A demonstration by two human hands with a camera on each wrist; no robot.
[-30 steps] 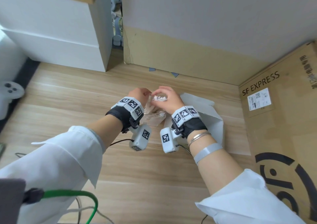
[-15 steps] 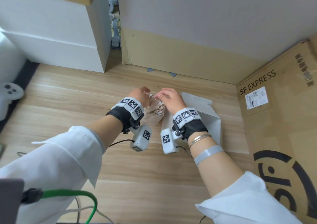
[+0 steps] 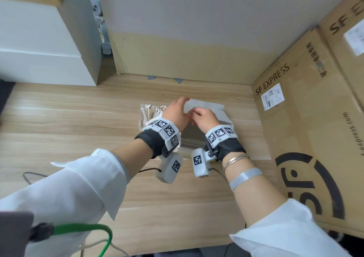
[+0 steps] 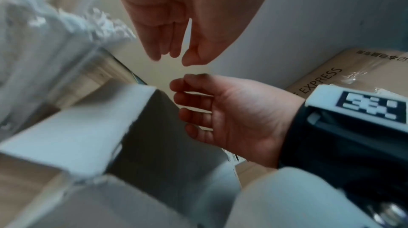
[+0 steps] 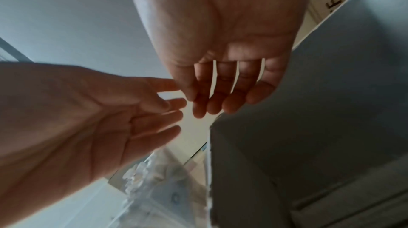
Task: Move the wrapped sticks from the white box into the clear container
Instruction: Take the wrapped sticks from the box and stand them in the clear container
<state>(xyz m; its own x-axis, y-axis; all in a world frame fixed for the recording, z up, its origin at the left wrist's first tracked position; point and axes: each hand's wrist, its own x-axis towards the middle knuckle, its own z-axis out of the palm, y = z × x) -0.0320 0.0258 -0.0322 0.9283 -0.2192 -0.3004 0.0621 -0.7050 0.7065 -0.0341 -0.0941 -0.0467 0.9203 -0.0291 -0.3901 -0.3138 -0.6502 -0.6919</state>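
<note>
White box [image 3: 206, 107], centre frame: interior looks dark, apparently emptied. Clear container [image 3: 145, 116], just left of it: packed with wrapped sticks [image 3: 157, 110]. 2 hands above the box: left hand [image 3: 176, 114] and right hand [image 3: 204, 118], fingers relaxed, holding nothing. Transfer looks nearly done.

The head camera looks steeply down at the wooden bench [image 3: 78, 122] from above; each wrist camera peers close along its palm, and all three views share the white box [image 3: 206, 107] and both hands.
</note>
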